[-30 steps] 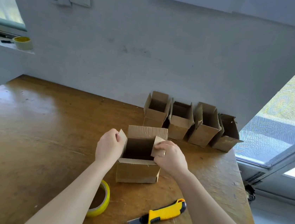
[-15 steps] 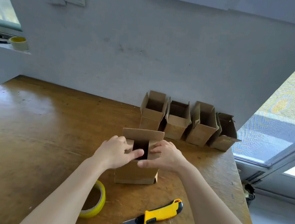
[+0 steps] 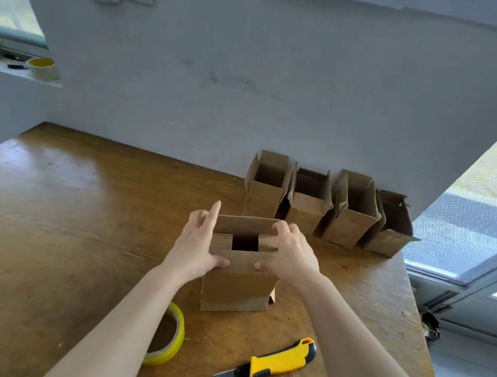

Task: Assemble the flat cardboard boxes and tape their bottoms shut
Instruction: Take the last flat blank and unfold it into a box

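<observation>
Both thumbs have dropped onto the near flap [image 3: 242, 260] of the small brown cardboard box [image 3: 235, 289] on the wooden table [image 3: 50, 227]. My left hand [image 3: 200, 245] is spread, forefinger straight. My right hand [image 3: 293, 255] curls its fingers over the upright far flap [image 3: 246, 225] at 12 o'clock, whose length runs 9-to-3, equally near both.

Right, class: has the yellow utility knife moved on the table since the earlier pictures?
No. The utility knife keeps the same spot and angle beside the tape roll, in front of the box.

Left hand [image 3: 199, 246] straight-fingered, right hand [image 3: 292, 257] curled, forearms outstretched.
</observation>
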### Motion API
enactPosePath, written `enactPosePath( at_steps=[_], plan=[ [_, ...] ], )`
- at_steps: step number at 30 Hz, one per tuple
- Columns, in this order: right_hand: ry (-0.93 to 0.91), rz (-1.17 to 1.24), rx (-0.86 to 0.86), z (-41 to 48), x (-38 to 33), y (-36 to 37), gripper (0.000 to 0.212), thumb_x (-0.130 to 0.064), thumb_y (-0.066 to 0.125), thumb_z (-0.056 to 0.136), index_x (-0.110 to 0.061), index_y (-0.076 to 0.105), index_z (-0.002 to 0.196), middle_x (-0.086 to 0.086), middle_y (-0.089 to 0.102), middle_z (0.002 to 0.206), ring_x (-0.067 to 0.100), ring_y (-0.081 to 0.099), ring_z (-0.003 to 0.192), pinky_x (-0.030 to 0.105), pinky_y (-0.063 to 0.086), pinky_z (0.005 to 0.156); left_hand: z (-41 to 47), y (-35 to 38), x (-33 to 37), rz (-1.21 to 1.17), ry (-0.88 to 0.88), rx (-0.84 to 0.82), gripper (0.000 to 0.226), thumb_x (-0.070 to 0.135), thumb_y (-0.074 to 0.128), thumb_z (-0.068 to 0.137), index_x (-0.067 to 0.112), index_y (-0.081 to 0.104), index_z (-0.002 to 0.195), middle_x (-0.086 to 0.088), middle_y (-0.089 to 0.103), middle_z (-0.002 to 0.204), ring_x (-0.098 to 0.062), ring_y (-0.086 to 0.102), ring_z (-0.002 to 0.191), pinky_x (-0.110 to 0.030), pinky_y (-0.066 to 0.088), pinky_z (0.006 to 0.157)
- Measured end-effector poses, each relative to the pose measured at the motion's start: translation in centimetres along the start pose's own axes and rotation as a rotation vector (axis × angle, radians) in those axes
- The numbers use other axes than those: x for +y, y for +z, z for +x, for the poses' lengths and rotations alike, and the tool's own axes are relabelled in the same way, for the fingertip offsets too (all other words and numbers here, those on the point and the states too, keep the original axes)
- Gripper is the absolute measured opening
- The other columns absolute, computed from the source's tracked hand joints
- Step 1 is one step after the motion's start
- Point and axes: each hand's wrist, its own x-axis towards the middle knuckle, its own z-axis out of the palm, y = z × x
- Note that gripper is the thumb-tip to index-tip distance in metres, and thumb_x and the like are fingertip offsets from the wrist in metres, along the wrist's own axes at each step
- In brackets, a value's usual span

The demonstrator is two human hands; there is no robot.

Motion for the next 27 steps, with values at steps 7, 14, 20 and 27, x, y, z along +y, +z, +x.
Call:
enactPosePath(
  at_steps=[7,14,20,27],
  plan=[
    [-0.198,-0.247,0.099,0.2,-0.3,0.2,0.057,-0.049,0.071,0.081,-0.031,0.055,0.133,-0.002,0.04,0.143,0.02,0.031,0.134,0.038,0.031,0.11,-0.2,0.4,-1.4,-0.014,0.165,0.094,0.046,0.039,0.074,0.08,0.023,0.062,0.121,0.01,0.054,0.128,-0.008,0.045,0.117,-0.022,0.039,0.094],
    [-0.31,-0.208,0.08,-0.2,0.2,1.7,0.027,-0.032,0.054,0.097,-0.021,0.07,0.116,-0.002,0.061,0.122,0.018,0.051,0.115,0.03,0.045,0.092,-0.6,1.6,-2.9,0.024,0.215,0.139,0.037,0.041,0.061,0.09,0.022,0.067,0.122,0.009,0.054,0.133,-0.009,0.045,0.117,-0.029,0.045,0.097],
    [-0.288,-0.111,0.302,-1.4,0.7,4.6,0.016,-0.022,0.064,0.093,-0.016,0.078,0.098,0.002,0.072,0.107,0.023,0.065,0.095,0.033,0.057,0.072,-1.0,2.2,-2.8,0.03,0.229,0.179,0.03,0.029,0.055,0.096,0.022,0.066,0.123,0.005,0.053,0.138,-0.014,0.044,0.124,-0.031,0.044,0.099],
    [-0.263,-0.065,0.309,-1.5,0.7,4.9,0.022,-0.023,0.059,0.096,-0.015,0.075,0.108,0.001,0.068,0.117,0.022,0.059,0.108,0.032,0.054,0.083,-4.5,2.5,-3.9,-0.091,-0.148,0.261,0.036,0.031,0.044,0.099,0.015,0.053,0.131,-0.003,0.05,0.133,-0.022,0.051,0.121,-0.028,0.043,0.089]
  ],
)
